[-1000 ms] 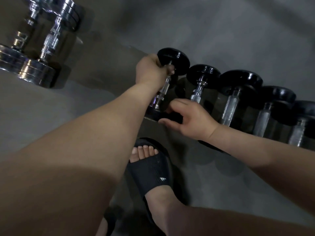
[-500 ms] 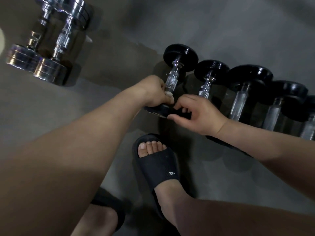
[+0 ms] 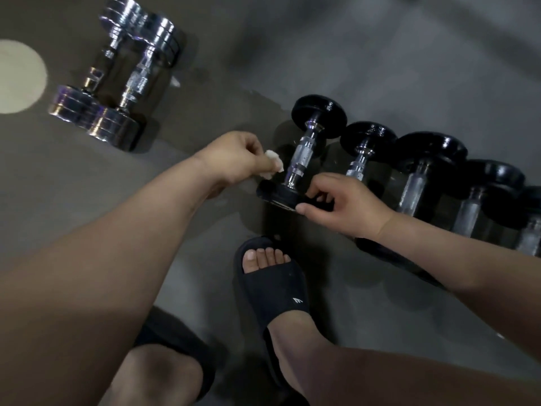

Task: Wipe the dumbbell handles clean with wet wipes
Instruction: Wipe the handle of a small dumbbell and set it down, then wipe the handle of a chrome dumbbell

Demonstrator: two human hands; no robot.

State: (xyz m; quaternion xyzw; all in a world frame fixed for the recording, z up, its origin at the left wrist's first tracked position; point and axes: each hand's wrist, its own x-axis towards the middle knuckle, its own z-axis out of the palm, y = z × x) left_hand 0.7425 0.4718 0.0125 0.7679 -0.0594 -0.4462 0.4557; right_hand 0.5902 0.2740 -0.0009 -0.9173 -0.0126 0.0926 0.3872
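Five black dumbbells [image 3: 430, 149] in view, side by side on the floor [image 3: 380, 54]; the row runs off the right edge.

Item 1: end dumbbell [image 3: 319, 115], leftmost in the row. Its handle [image 3: 303, 155] is bright knurled metal, fully exposed between the plates.

Item 2: wipe [image 3: 273, 164], white, crumpled to a small wad. It sits just beside the lower handle; whether it touches can't be told.

Item 3: left hand [image 3: 234, 159], fingers bunched, pinching the wipe.

Item 4: right hand [image 3: 342, 206], thumb and curled fingers gripping the near plate [image 3: 276, 194] of the end dumbbell.

Item 5: chrome pair [image 3: 117, 80], two dumbbells lying well apart from the row, upper left.

Item 6: slide [image 3: 275, 288], black, on a foot near the plate.

Step judged in hand: wiping the end handle.

Handling notes:
- Wrap the wipe round the handle rather than dabbing one side.
- Run it the full length, collar to collar, since knurling likely traps grime.
- Use the right hand's hold to roll the dumbbell, so the underside comes up.
- Unfold the wad for a fresh face; a tight ball covers little.
- Keep toes back, as a rolling plate sits close to the foot.
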